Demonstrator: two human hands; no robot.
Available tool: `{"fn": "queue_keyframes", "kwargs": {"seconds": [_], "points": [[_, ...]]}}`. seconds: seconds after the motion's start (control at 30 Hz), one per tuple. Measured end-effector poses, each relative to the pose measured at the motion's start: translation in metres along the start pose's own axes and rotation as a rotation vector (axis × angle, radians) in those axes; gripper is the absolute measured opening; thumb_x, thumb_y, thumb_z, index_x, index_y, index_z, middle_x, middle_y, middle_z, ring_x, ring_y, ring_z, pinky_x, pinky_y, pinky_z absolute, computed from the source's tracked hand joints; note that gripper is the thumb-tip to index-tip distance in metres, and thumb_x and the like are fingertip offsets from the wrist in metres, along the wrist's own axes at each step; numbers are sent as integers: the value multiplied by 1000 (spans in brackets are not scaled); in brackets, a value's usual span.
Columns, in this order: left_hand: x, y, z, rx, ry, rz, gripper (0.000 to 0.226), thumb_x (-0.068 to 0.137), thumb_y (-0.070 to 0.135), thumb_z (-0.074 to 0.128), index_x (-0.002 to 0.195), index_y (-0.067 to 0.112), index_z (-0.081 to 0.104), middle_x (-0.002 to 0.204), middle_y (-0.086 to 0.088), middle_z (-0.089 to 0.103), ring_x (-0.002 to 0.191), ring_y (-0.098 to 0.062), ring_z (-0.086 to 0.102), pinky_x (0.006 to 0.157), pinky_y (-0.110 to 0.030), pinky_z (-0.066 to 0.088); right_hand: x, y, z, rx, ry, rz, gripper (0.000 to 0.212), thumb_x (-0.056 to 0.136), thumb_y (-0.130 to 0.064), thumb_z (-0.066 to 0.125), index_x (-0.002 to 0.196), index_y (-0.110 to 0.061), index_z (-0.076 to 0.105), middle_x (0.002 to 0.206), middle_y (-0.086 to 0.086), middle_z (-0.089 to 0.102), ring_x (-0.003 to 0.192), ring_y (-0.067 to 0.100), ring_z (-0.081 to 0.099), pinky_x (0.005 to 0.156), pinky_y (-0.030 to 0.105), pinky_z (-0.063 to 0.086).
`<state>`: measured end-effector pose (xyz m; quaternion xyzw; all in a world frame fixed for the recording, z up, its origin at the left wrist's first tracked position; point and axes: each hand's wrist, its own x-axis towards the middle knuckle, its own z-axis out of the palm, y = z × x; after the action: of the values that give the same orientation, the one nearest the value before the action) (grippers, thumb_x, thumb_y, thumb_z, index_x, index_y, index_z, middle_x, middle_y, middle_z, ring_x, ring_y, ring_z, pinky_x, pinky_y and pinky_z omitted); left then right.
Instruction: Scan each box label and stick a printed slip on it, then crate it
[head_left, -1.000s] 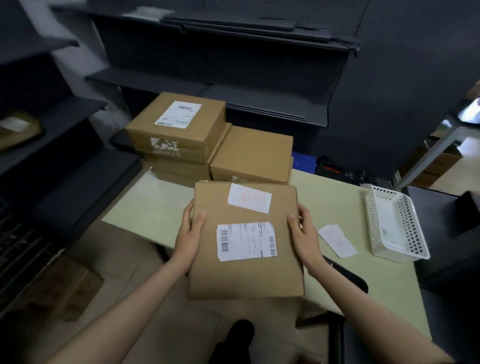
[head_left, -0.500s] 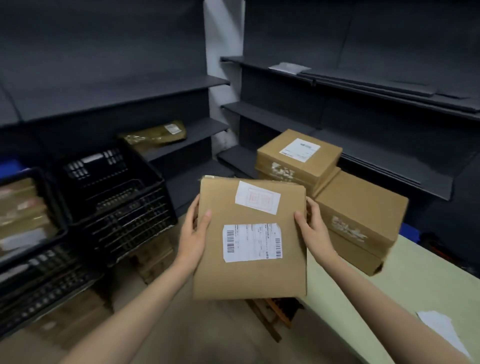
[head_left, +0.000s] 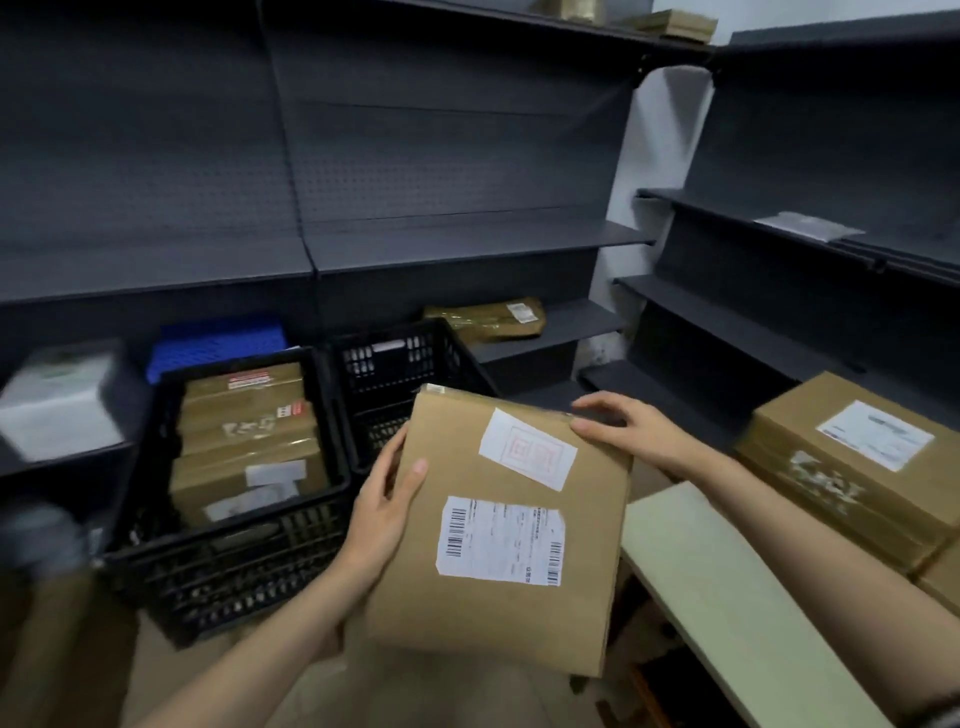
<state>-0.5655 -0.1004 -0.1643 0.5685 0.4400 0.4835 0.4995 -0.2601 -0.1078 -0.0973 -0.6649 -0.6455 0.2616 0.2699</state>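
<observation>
I hold a flat brown cardboard box (head_left: 498, 613) in the air, left of the table. It carries a white barcode label (head_left: 500, 540) and a white slip with a red stamp (head_left: 527, 449) above it. My left hand (head_left: 384, 512) grips the box's left edge, thumb on top. My right hand (head_left: 631, 428) holds the far right corner, fingers lying over the top edge. Beyond the box stand two black crates: the left crate (head_left: 228, 561) is packed with several brown boxes, the right crate (head_left: 395, 374) looks nearly empty and is partly hidden by the box.
The pale green table (head_left: 727, 597) is at lower right, with a stack of labelled brown boxes (head_left: 852, 462) on it. Dark shelving (head_left: 467, 239) lines the walls; a taped parcel (head_left: 485, 319) lies on a low shelf. A blue basket (head_left: 218, 343) and a white box (head_left: 57, 400) sit at left.
My view has swung left from the table to the crates, and the box has travelled left with both hands. My right hand moved from the box's right edge up to its far corner.
</observation>
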Motion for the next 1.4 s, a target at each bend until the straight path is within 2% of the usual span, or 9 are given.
{"fn": "queue_keyframes", "kwargs": {"seconds": [0.17, 0.3, 0.47, 0.63, 0.73, 0.83, 1.03, 1.27, 1.4], "points": [[14, -4, -66, -23, 97, -21, 41, 96, 28, 51, 132, 41, 38, 115, 25, 52, 87, 20, 58, 64, -4, 47, 68, -49, 55, -73, -235, -75, 44, 82, -69, 53, 115, -42, 61, 115, -21, 61, 110, 1, 54, 96, 24, 40], [23, -10, -117, -11, 171, -37, 39, 95, 30, 51, 128, 46, 38, 119, 25, 52, 98, 11, 58, 69, -4, 46, 104, -84, 97, -57, -291, -138, 40, 78, -67, 50, 111, -45, 58, 108, -27, 58, 103, -4, 54, 78, 12, 37], [39, -19, -165, 45, 269, -9, 42, 96, 27, 50, 135, 40, 40, 121, 20, 54, 100, 13, 58, 74, -5, 46, 145, -119, 131, -76, -397, -184, 32, 87, -59, 50, 115, -44, 53, 104, -28, 54, 98, -5, 52, 76, 12, 37], [65, -23, -198, 130, 341, -7, 42, 97, 33, 47, 138, 38, 38, 124, 22, 50, 106, 13, 52, 77, -4, 45, 194, -141, 162, -56, -367, -281, 58, 74, -71, 50, 119, -36, 61, 117, -15, 63, 108, 5, 58, 90, 23, 43], [89, -22, -224, 241, 374, 27, 48, 93, 41, 50, 139, 38, 37, 127, 18, 50, 117, 4, 48, 97, -21, 44, 228, -156, 177, -64, -344, -321, 69, 72, -73, 51, 125, -29, 59, 120, -11, 61, 111, 10, 57, 96, 30, 44], [121, -12, -251, 517, 403, 106, 64, 88, 51, 57, 144, 32, 32, 141, 10, 40, 127, -2, 40, 104, -28, 35, 263, -181, 189, -80, -310, -383, 78, 66, -85, 52, 123, -33, 59, 116, -12, 60, 107, 10, 56, 96, 32, 44], [195, 30, -294, 694, 512, 288, 57, 89, 35, 63, 140, 27, 38, 136, 14, 43, 124, -1, 40, 104, -27, 34, 338, -225, 206, -45, -262, -484, 74, 64, -87, 45, 120, -42, 59, 114, -15, 66, 106, 11, 60, 99, 38, 46], [237, 12, -324, 688, 626, 260, 52, 87, 36, 66, 132, 27, 42, 131, 13, 47, 119, -3, 43, 99, -29, 39, 392, -241, 230, -69, -285, -527, 67, 68, -82, 50, 121, -41, 59, 114, -12, 67, 104, 11, 61, 95, 34, 47], [250, 2, -341, 657, 646, 262, 48, 85, 34, 68, 125, 26, 42, 126, 15, 45, 115, 2, 42, 97, -21, 36, 406, -242, 253, -107, -337, -529, 78, 62, -89, 46, 121, -40, 60, 114, -14, 67, 103, 8, 62, 94, 34, 48]]}}
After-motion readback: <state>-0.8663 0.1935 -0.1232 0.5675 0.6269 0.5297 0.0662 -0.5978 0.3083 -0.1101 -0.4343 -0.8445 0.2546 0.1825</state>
